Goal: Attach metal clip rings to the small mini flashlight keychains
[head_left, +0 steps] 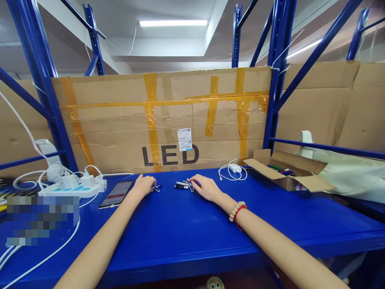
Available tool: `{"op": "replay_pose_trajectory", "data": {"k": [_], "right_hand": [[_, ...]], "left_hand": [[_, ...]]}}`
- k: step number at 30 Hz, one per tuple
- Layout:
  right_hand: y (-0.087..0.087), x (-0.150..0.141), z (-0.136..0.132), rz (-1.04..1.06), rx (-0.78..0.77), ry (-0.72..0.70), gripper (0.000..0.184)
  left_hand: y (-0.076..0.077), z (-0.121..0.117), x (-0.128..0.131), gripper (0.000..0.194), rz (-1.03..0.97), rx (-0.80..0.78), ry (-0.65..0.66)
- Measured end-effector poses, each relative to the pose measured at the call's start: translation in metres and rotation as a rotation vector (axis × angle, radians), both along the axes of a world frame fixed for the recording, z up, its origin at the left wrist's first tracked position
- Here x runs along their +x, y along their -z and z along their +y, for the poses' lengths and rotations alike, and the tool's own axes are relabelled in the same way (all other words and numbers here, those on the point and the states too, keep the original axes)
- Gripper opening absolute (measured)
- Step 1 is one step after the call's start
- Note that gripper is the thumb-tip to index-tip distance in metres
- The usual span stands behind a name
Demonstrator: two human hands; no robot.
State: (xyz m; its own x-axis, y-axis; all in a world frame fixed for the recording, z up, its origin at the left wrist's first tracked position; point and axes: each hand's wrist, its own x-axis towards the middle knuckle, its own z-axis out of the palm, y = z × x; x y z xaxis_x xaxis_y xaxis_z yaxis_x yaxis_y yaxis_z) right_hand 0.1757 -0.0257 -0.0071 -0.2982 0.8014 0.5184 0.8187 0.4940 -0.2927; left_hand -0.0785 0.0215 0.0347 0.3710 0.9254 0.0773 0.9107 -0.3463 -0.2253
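Observation:
My left hand (144,184) rests on the blue table with its fingers curled down. At its fingertips is a small dark clip with silver wire handles (157,188), partly covered by the fingers. My right hand (207,188) lies palm down, its thumb and forefinger apart, touching the edge of a small group of things. In that group are a short black stick-like piece (181,186) and a silver wire clip (191,187). They are too small to make out fully, and the right fingers hide part of the group.
A phone (116,194) lies left of my left hand, by a white power strip (90,190) with plugs and cables. Behind stands a taped cardboard sheet (129,124). A white charger with cable (235,168) and an open cardboard box (282,182) are at the right.

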Motion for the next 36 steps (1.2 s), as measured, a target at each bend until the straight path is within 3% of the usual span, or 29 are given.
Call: {"op": "replay_pose_trajectory", "data": {"k": [14, 23, 36], "right_hand": [[0.001, 0.001, 0.002, -0.017, 0.019, -0.017, 0.025], [0.002, 0.002, 0.002, -0.011, 0.033, -0.039, 0.025], [0.001, 0.002, 0.000, -0.033, 0.019, -0.030, 0.025]], "left_hand": [[0.000, -0.001, 0.006, 0.026, 0.047, 0.045, -0.039], [0.008, 0.007, -0.002, 0.022, 0.070, -0.020, -0.222], [0.013, 0.004, 0.001, 0.018, 0.066, 0.104, -0.188]]}}
